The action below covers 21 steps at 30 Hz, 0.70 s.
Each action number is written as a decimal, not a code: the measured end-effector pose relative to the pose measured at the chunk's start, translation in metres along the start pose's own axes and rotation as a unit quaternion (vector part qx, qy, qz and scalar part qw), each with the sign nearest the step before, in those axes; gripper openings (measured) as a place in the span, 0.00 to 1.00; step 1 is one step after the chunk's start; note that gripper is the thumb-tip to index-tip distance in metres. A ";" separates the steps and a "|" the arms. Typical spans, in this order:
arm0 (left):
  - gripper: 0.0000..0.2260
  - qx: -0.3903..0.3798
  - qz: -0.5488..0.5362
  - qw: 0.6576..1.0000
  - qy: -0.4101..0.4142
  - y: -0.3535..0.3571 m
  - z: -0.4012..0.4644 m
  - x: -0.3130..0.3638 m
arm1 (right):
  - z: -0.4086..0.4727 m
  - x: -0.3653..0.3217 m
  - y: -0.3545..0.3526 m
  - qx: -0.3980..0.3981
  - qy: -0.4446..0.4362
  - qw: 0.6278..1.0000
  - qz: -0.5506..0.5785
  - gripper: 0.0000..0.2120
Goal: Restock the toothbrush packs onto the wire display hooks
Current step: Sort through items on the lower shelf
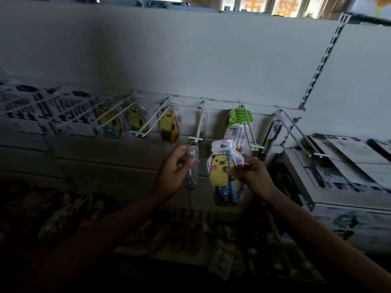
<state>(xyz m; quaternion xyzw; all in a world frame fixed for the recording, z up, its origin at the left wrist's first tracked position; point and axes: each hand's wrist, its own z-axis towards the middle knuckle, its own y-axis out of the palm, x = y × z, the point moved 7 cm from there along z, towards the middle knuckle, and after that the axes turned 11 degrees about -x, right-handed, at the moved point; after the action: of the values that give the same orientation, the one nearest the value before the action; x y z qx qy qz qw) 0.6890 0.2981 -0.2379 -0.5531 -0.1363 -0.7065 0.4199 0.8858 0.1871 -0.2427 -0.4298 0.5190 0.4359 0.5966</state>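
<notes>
White shelving backs a rail of wire hooks, yellow bear packs [135, 121] already hanging at left. Your left hand [175, 166] grips a clear slim pack [192, 166], upright, just below the bare hook [197, 127], whose tip points toward you. Your right hand [251, 172] pinches the yellow bear toothbrush pack [224, 178], long axis vertical, hang-hole on top, slightly right of that hook; the left is nearer

Dim, underexposed wide-angle view: windows [264, 5] above give the only light, foreground murky, edges bowed, slightly soft
</notes>
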 end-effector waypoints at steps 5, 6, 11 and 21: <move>0.10 0.014 0.012 1.000 -0.001 0.000 -0.004 0.014 | -0.005 -0.003 0.002 -0.003 -0.004 1.000 0.003 0.13; 0.11 0.011 0.013 1.000 -0.001 0.002 -0.004 0.016 | -0.007 -0.005 0.002 -0.004 -0.006 1.000 0.007 0.13; 0.13 -0.008 0.029 1.000 0.000 0.011 -0.002 0.021 | -0.013 -0.007 -0.002 -0.007 -0.009 1.000 0.020 0.12; 0.07 0.028 -0.007 1.000 -0.010 0.008 0.003 0.015 | -0.022 -0.008 -0.011 -0.007 -0.013 1.000 -0.006 0.11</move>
<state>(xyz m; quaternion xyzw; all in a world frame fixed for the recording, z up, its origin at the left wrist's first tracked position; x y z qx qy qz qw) 0.6963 0.2883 -0.2255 -0.5472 -0.1643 -0.6997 0.4290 0.8906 0.1622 -0.2364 -0.4312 0.5058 0.4412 0.6030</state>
